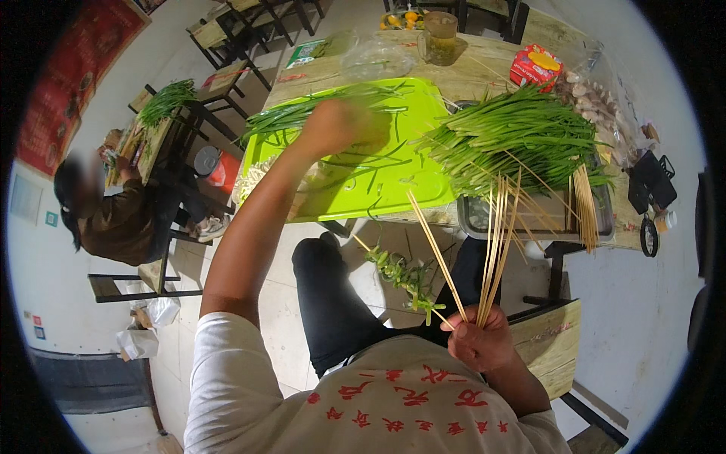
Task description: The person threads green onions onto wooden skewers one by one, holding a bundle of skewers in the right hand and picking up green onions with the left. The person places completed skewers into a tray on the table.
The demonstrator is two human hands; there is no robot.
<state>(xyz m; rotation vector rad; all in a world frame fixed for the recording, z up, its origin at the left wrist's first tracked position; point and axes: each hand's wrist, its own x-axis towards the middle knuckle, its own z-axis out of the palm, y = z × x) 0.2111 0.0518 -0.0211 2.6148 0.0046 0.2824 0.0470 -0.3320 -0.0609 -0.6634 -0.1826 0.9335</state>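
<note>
My right hand (479,343) grips several bare bamboo skewers (493,249) in a fan. From the same hand sticks out a skewer threaded with knotted green vegetable pieces (400,272), slanting up to the left. Blurred by motion, my left hand (340,127) is over the bright green plastic tray (417,170); its fingertips are unclear, and so is whether they hold anything. Long green stalks, like garlic chives (289,116), lie along the tray's far side, with loose strands nearer me. Pale enoki-like mushrooms (258,176) sit at its left edge, partly behind my forearm.
A thick heap of green chives (510,136) covers a metal tray (482,218) at right, with bundled skewers (584,210) on its edge. Behind are a red tissue pack (536,68), bagged mushrooms (595,105) and a jug (439,42). Another person (116,221) sits at left.
</note>
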